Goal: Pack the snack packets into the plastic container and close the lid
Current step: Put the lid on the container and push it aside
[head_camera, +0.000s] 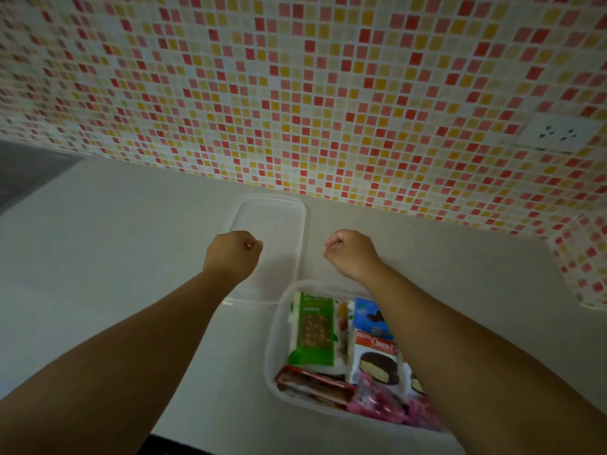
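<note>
A clear plastic container [274, 343] stands open on the white counter near the front edge. Several snack packets lie in it: a green packet [312, 330], a blue packet [371, 318], a white pie packet [377, 359], a red packet [312, 385] and pink packets [381, 405]. The clear lid [279, 221] lies flat on the counter behind the container, to its left. My left hand [231, 254] hovers over the lid's near left part, fingers curled into a fist. My right hand [349, 252] is a fist just right of the lid; its forearm crosses the container.
A mosaic-tiled wall [328, 93] in red, yellow and white rises behind the counter, with a white socket [558, 133] at the right. The tiles wrap round a corner at the far right. A dark grey surface [26, 169] lies at the far left.
</note>
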